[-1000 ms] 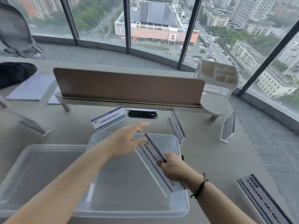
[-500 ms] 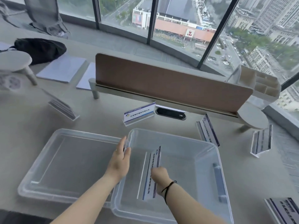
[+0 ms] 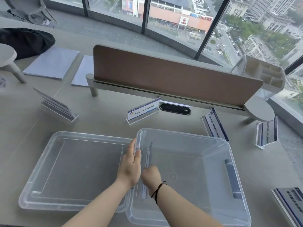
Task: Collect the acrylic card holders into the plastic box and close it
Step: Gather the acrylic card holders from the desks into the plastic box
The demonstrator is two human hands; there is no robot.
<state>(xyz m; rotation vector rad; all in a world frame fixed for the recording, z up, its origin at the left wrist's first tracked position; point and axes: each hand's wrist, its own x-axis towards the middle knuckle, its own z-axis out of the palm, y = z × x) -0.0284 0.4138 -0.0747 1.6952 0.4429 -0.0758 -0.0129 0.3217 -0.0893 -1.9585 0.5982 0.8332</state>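
Note:
A clear plastic box (image 3: 232, 163) stands open on the desk, its clear lid (image 3: 70, 169) lying flat to its left. Inside the box, my right hand (image 3: 151, 176) grips an acrylic card holder (image 3: 148, 154) held upright against the left wall. My left hand (image 3: 132, 166) presses flat on the outside of that same wall. Other card holders stand on the desk: one at the far left (image 3: 55, 106), one behind the box (image 3: 143, 111), two at the right (image 3: 215, 124) (image 3: 266, 134), and one at the lower right edge (image 3: 290, 205).
A brown divider panel (image 3: 172, 76) on a grey rail crosses the desk behind the box. A white desk organiser (image 3: 265, 76) sits at its right end. Papers (image 3: 52, 62) and a dark bag (image 3: 24, 41) lie at the back left. Windows lie beyond.
My right hand has carried the card holder down into the box and over against its left wall. My left hand has come down onto the box's left side. The view has swung left.

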